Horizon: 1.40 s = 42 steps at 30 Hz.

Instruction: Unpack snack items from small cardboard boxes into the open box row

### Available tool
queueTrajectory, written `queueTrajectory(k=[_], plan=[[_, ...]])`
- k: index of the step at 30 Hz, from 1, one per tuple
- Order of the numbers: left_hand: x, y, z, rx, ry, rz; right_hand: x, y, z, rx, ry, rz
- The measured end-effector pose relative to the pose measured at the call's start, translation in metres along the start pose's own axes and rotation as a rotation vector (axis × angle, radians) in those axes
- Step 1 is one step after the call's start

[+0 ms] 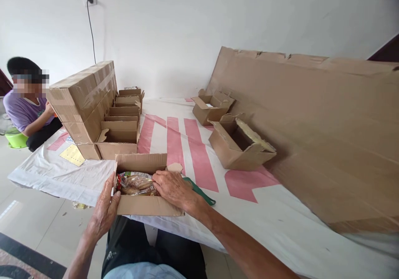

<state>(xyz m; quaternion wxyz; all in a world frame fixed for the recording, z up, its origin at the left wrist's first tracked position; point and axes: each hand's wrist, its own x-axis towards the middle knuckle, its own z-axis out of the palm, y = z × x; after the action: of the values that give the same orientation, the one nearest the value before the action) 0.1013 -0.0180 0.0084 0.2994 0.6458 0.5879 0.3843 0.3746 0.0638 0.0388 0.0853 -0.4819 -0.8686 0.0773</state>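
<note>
Close to the table's near edge stands an open cardboard box [149, 205] with its flaps up. Inside lies a clear plastic food packet [136, 183] with brownish contents and red and green printing. My left hand [107, 202] grips the box's left end, thumb at the near corner and fingers along the outer side. From the right, my right hand [174, 187] reaches over the box, its bent fingers on the packet's right part; the fingertips are partly hidden. A green-handled tool [199, 191] lies just right of the box, partly behind my right wrist.
Sealed cartons [84, 92] are stacked at the left, with several open boxes [120, 135] beside them. Two more open boxes [238, 141] [212, 106] stand right of centre. A large cardboard sheet [311, 125] leans on the wall. Another person [29, 104] sits at far left.
</note>
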Motion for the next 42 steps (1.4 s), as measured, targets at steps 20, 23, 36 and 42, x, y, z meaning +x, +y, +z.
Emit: queueTrajectory(k=[20, 23, 36, 42], plan=[[-0.001, -0.016, 0.001, 0.038, 0.061, -0.053, -0.011, 0.01, -0.009, 0.425, 0.402, -0.127], [0.0, -0.016, 0.0, 0.05, 0.052, -0.014, -0.01, 0.011, -0.027, 0.55, 0.469, -0.118], [0.032, 0.016, -0.034, 0.351, -0.183, 0.113, 0.005, 0.052, -0.095, 0.918, 0.633, 0.013], [0.062, 0.03, -0.044, 0.268, -0.072, 0.191, 0.027, 0.07, -0.113, 1.243, 0.745, 0.031]])
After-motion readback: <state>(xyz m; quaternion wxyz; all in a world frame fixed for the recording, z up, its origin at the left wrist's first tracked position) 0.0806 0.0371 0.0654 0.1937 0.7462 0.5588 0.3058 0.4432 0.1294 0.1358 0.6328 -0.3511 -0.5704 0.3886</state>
